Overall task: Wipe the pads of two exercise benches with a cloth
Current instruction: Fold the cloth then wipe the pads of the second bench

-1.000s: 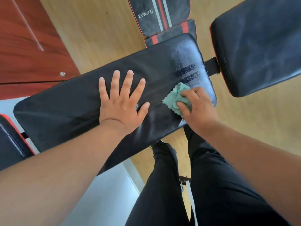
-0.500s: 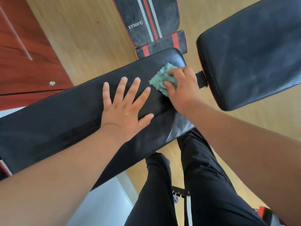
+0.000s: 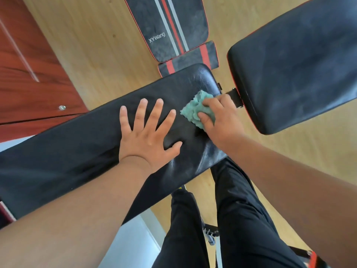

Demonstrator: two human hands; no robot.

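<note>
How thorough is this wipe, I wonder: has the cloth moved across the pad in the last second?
Yes. The cloth left the long pad's near edge, swept toward the striped pad, and now sits mid-width.

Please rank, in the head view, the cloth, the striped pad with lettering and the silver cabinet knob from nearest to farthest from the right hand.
1. Cloth: gripped in the right hand, on the long pad.
2. Striped pad: on the floor beyond the long pad, up and left of the hand.
3. Knob: far left, on the red cabinet.
</note>
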